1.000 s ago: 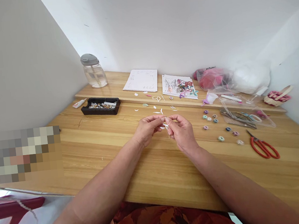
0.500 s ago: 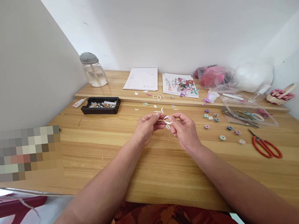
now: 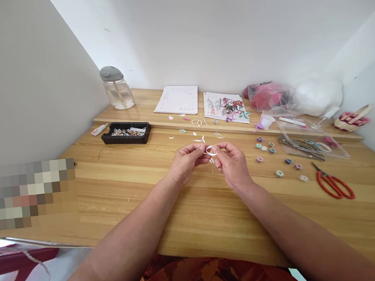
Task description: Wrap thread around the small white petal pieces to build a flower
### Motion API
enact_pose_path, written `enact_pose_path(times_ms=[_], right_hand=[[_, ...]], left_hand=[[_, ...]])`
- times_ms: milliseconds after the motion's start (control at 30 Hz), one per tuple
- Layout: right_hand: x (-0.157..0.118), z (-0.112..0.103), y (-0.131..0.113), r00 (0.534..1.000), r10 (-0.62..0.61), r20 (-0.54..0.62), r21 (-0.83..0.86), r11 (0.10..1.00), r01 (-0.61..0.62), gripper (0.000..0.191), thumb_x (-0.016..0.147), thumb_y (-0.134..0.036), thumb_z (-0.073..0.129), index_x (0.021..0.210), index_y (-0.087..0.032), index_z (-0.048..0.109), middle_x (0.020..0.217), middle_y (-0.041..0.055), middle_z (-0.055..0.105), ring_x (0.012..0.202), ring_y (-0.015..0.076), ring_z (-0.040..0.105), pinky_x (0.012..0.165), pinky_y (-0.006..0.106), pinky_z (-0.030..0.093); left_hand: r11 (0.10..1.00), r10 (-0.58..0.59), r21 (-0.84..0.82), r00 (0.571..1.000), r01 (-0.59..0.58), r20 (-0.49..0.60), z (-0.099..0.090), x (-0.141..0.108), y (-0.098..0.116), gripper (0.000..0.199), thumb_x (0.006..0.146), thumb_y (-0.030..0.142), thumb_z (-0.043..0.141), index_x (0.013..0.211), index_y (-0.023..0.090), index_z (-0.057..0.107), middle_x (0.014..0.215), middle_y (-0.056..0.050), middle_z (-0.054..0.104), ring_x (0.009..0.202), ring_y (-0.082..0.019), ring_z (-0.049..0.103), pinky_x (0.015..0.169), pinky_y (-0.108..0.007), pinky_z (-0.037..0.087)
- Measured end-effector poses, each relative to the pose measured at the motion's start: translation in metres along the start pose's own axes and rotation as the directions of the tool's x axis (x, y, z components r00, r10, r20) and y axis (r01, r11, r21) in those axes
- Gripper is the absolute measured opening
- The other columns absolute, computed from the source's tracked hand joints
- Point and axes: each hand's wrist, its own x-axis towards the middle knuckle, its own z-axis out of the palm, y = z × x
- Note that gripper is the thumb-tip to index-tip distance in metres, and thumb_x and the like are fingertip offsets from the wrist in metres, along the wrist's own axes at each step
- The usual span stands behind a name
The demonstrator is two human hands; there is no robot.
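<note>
Over the middle of the table, my right hand pinches a small white leaf-shaped loop between thumb and forefinger. Close against the loop's left side, my left hand has thumb and fingers pressed together; what they pinch is too small to make out. A small white piece shows just below the loop, between the hands. From my right hand's side a thin thread runs to a pale green bobbin. Several white cut-out pieces lie beyond my fingers.
To the right are several thread bobbins, red-handled scissors and a clear tray of tools. A black tray of beads stands left. Along the raised back ledge are a water bottle, papers and a small basket.
My left fingertips have shifted slightly right, nearer the white loop. The loop has moved a touch to the right and stays in my right hand's pinch.
</note>
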Motion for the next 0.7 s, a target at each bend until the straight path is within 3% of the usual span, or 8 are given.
enact_pose_path(times_ms=[167,367,700], right_hand=[[0.0000,0.0001,0.0002,1.000,-0.003,-0.005,-0.002,1.000,0.003,0.025,0.075,-0.040,0.074,0.080,-0.021,0.059,0.043,-0.0082,0.048,0.037,0.0065,0.035,0.038,0.019,0.027],[0.0007,0.0000,-0.0001,1.000,-0.003,-0.018,-0.006,1.000,0.003,0.024,0.076,-0.040,0.073,0.078,-0.020,0.059,0.043,-0.0074,0.049,0.038,0.0062,0.035,0.039,0.019,0.026],[0.0002,0.0015,0.0020,0.999,-0.018,-0.031,-0.023,1.000,0.018,0.024,0.075,-0.041,0.073,0.078,-0.020,0.059,0.043,-0.0077,0.048,0.038,0.0066,0.036,0.039,0.019,0.026]], left_hand=[[1.000,-0.012,-0.005,1.000,0.012,-0.026,0.0018,-0.0004,0.0017,0.037,0.071,0.046,0.077,0.083,0.011,0.073,0.080,-0.008,0.071,0.067,-0.012,0.065,0.067,-0.024,0.053],[1.000,-0.020,-0.016,0.999,0.019,-0.025,0.0021,-0.0006,-0.0016,0.030,0.066,0.035,0.082,0.084,0.012,0.073,0.082,-0.007,0.072,0.067,-0.011,0.065,0.068,-0.024,0.053],[0.998,-0.045,-0.046,0.998,0.043,-0.053,0.0010,0.0016,-0.0070,0.026,0.069,0.033,0.080,0.081,0.012,0.072,0.077,-0.006,0.071,0.063,-0.011,0.065,0.063,-0.023,0.052]])
